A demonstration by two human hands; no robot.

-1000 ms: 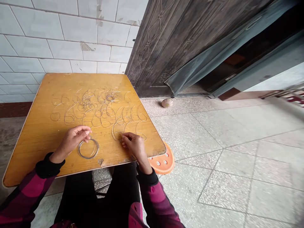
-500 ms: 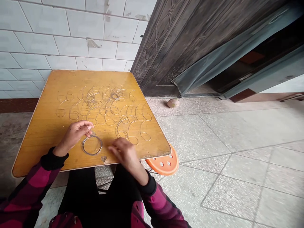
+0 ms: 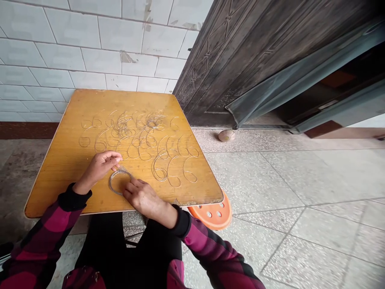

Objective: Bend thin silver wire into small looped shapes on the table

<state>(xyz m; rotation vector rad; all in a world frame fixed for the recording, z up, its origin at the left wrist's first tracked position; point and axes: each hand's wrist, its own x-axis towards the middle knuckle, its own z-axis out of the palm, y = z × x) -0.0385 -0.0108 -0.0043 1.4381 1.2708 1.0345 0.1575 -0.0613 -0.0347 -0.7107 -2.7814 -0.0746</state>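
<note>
A bundle of thin metal wire rings point(image 3: 116, 182) lies on the wooden table point(image 3: 57, 176) near its front edge. My left hand point(image 3: 100, 165) pinches the top of this bundle between its fingertips. My right hand point(image 3: 141, 195) rests on the bundle's right side, fingers curled onto the wire. Many loose curled wire pieces point(image 3: 144, 140) are scattered over the middle and far part of the table.
A white tiled wall stands behind the table. A dark carved door point(image 3: 240, 56) is at the right. An orange plastic stool point(image 3: 214, 212) sits under the table's right front corner. A small round object point(image 3: 226, 135) lies on the stone floor by the door.
My right hand left the loose wire pieces at the right and moved left onto the ring bundle. The left hand kept its pinch on the bundle.
</note>
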